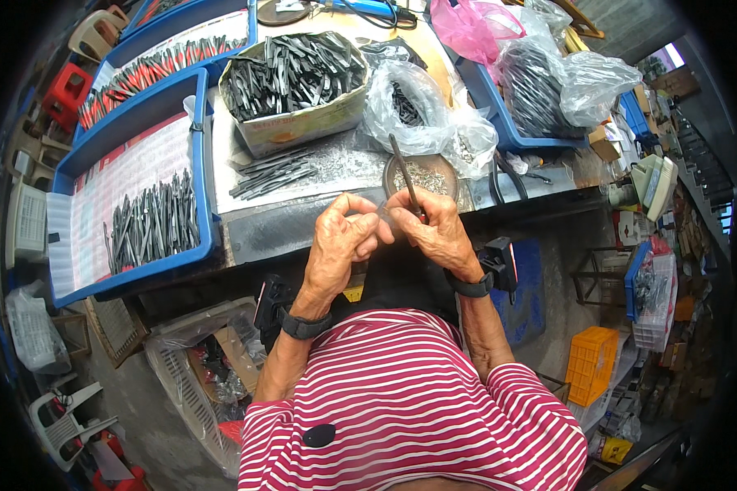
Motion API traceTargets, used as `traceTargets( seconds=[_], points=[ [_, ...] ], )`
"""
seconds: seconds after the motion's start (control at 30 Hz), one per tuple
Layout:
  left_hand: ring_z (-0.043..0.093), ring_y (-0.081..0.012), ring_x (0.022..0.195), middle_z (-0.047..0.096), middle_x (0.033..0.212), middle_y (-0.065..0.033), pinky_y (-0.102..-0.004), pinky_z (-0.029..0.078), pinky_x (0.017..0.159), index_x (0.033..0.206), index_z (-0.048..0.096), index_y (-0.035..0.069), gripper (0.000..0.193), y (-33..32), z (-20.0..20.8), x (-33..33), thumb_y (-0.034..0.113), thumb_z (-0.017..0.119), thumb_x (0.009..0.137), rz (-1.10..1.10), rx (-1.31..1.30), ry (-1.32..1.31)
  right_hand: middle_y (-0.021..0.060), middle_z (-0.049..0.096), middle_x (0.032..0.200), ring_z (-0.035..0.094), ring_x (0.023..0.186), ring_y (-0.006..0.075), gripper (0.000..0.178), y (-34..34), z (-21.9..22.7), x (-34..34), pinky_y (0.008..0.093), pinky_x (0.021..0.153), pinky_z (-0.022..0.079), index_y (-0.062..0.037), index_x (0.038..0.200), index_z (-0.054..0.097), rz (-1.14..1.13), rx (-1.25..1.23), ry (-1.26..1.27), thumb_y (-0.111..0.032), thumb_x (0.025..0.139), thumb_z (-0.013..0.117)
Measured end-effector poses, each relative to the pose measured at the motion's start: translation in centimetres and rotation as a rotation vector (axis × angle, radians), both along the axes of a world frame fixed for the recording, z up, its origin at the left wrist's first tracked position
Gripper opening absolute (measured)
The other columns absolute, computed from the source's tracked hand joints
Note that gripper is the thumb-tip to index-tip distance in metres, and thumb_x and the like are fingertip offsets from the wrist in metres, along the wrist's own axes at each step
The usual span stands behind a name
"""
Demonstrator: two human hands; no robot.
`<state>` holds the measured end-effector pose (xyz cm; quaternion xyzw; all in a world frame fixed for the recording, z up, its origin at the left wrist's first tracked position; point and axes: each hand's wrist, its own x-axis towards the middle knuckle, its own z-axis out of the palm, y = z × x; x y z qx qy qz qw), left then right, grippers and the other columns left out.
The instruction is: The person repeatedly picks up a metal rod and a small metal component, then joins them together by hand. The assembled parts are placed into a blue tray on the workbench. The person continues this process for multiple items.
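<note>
Noting a dark, slender, stick-like piece (402,169), I find it clamped in the grip of the right hand (436,226), its long axis pointing away from the person and slightly leftward over a round brown dish (454,182). The left hand (336,244) is just beside, fingers curled; whether its grip holds anything, I cannot tell. Loose dark strips (274,173) lie beyond it; a crumpled clear plastic bag (438,129) could obstruct the far side.

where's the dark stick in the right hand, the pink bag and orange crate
Dark stick (402,166): head view, middle of its shaft
Pink bag (470,33): head view, its crumpled middle
Orange crate (591,367): head view, its side wall
</note>
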<state>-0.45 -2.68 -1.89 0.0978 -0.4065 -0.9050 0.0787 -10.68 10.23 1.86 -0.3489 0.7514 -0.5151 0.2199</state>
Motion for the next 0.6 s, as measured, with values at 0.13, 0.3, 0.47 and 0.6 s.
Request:
traceTargets(
  seconds=[0.13,0.3,0.47,0.6],
  points=[
    [0.039,-0.0036,0.049,0.060,0.075,-0.0135,-0.0143,0.027,0.041,0.099,0.045,0.002,0.017,-0.21,-0.21,0.00,0.013,0.053,0.089,-0.031,0.107,0.016,-0.0048,0.048,0.059,0.041,0.049,0.0011,0.010,-0.11,-0.13,-0.01,0.0182,0.042,0.030,-0.0013,0.087,0.059,0.003,-0.007,-0.014,-0.011,0.084,0.058],
    [0.039,-0.0039,0.049,0.060,0.075,-0.0147,-0.0144,0.027,0.041,0.099,0.046,0.002,0.016,-0.55,-0.51,-0.01,0.014,0.053,0.090,-0.080,0.199,0.022,-0.0049,0.048,0.058,0.041,0.049,0.0013,0.010,-0.20,-0.12,-0.17,0.0182,0.042,0.030,-0.0013,0.086,0.059,0.019,0.012,-0.015,-0.011,0.084,0.058],
    [0.039,-0.0039,0.049,0.061,0.074,-0.0133,-0.0148,0.029,0.042,0.098,0.047,0.002,0.016,-0.31,-0.37,0.02,0.014,0.055,0.089,-0.023,0.051,0.004,-0.0046,0.047,0.058,0.041,0.048,0.0017,0.010,-0.19,-0.02,-0.40,0.0184,0.042,0.030,-0.0013,0.086,0.059,0.034,0.045,0.002,-0.011,0.084,0.058],
    [0.040,-0.0037,0.049,0.061,0.074,-0.0119,-0.0151,0.030,0.042,0.097,0.047,0.003,0.015,-0.02,-0.27,-0.07,0.011,0.055,0.088,0.048,-0.139,-0.023,-0.0041,0.048,0.059,0.041,0.048,0.0019,0.011,-0.13,-0.22,-0.44,0.0187,0.042,0.031,-0.0015,0.087,0.058,0.040,0.022,-0.016,-0.012,0.083,0.058]
  ],
)
